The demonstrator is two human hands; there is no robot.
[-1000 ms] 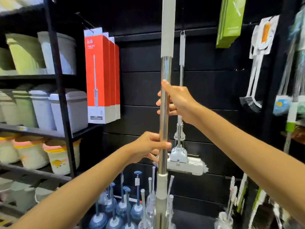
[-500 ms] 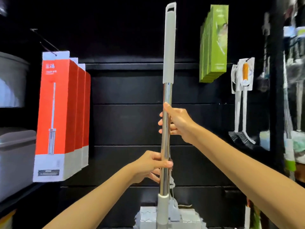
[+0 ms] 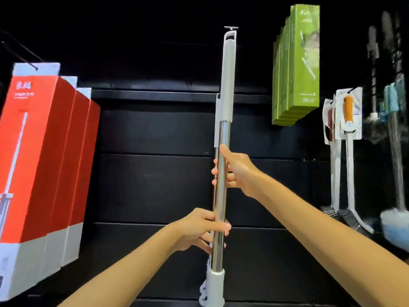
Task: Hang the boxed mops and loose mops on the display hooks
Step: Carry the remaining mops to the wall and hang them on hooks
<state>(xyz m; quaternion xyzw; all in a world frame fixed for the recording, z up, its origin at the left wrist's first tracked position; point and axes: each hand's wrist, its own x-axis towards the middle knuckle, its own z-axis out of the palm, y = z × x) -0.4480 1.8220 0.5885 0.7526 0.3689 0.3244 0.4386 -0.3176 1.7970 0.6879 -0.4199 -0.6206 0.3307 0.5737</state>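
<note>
Left hand [image 3: 197, 229] and right hand [image 3: 239, 171] are gripping the upright loose mop [image 3: 224, 134], fingers curling round its shaft. Its hang-hole is sitting just below the display hook [image 3: 231, 28], seemingly unthreaded. Any tilt is risking a missed hook and a slipping mop.

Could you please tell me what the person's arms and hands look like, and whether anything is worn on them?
Both are bare. The left hand and right hand wear no gloves, and no watch or bracelet shows at either wrist. The left forearm and right forearm are uncovered to the frame's edge, with no sleeve in view.
</note>
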